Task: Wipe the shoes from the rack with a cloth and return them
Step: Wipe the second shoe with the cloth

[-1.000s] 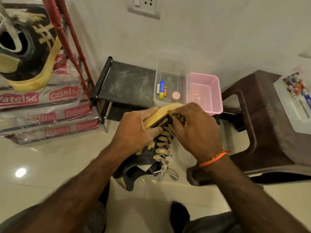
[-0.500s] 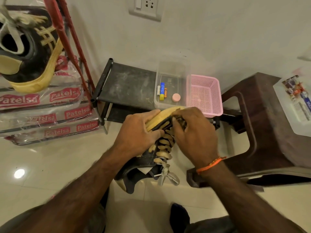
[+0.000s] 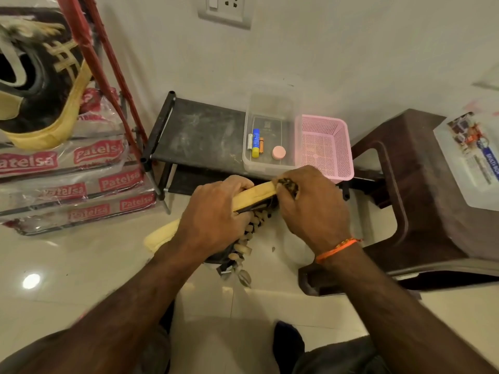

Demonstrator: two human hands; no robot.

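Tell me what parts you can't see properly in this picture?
All in the head view:
- Shoe: its middle is hidden under the left hand, its toe under the right hand.
- Cloth: only a dark scrap shows above the right hand's fingers.
- Second shoe: cut off by the left edge and blurred.
- Box label: blurred and too small to read, and the right edge cuts the box.

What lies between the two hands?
In the head view, the shoe's yellow sole edge spans from the left hand to the right hand, which also holds a cloth.
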